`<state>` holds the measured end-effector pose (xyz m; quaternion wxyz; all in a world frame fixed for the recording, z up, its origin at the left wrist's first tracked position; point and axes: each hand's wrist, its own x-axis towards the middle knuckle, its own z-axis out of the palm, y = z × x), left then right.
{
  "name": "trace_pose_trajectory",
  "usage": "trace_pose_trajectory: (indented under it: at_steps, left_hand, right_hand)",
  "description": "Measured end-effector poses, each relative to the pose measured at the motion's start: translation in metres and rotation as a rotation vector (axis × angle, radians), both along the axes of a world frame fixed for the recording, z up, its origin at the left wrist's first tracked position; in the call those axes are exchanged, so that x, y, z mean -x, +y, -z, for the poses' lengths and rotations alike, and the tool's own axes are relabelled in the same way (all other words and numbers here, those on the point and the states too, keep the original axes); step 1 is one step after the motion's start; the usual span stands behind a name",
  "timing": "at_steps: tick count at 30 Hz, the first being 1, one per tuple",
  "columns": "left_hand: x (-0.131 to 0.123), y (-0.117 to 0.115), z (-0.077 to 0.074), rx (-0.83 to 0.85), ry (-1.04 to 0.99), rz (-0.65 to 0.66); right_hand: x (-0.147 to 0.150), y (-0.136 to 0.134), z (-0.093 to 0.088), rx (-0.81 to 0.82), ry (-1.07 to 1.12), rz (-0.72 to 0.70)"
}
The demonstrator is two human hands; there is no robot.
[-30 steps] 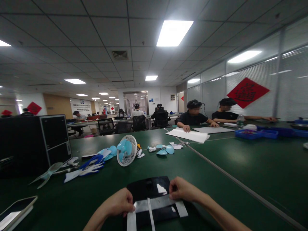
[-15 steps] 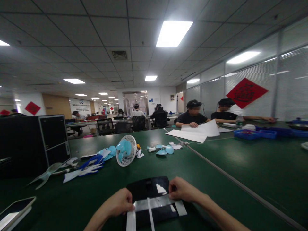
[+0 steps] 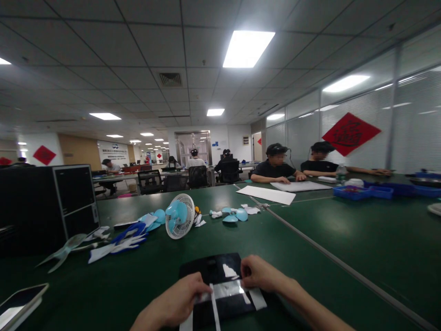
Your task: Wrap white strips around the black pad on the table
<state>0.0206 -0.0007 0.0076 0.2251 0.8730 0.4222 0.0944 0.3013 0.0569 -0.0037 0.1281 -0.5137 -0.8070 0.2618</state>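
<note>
A flat black panel point(image 3: 223, 262) lies on the green table in front of me, partly hidden by my hands. Across it runs a shiny clear tape strip point(image 3: 229, 288), crossed by a narrow white strip point(image 3: 215, 308). My left hand point(image 3: 189, 296) is closed, its fingertips at the tape beside the narrow strip. At the tape's other end my right hand point(image 3: 257, 273) is closed in a pinch on it. A torn white paper piece point(image 3: 229, 271) sits on the panel's upper part, and a wider pale strip point(image 3: 257, 299) lies near its right edge.
Beyond the panel stands a small white-and-blue fan point(image 3: 179, 216), with blue fan blades point(image 3: 234, 214) to its right. Gloves point(image 3: 120, 246) lie at left before a black computer case point(image 3: 76, 197). A phone point(image 3: 22, 301) is near left. Co-workers sit across the table by white sheets point(image 3: 267, 194).
My left hand has slid right along the tape to the narrow white strip. My right hand has barely moved. Across the table, a co-worker's raised white sheet now lies flat.
</note>
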Motion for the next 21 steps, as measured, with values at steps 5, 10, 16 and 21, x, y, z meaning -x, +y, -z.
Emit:
trace_pose_trajectory:
  at_steps: [5,10,16,21]
  left_hand:
    - [-0.002,0.003,0.007,-0.019,0.017,0.005]
    - [-0.002,0.004,0.006,-0.032,0.012,0.029]
    - [-0.004,0.004,0.005,-0.033,-0.030,0.057]
    - [-0.003,0.004,0.006,-0.028,-0.006,0.033]
  right_hand:
    - [0.001,-0.003,-0.002,-0.052,0.009,-0.035]
    - [0.022,-0.028,-0.006,-0.415,0.038,-0.306]
    - [0.053,-0.059,0.004,-0.500,-0.091,-0.483]
    - [0.055,-0.057,0.017,-0.566,-0.191,-0.497]
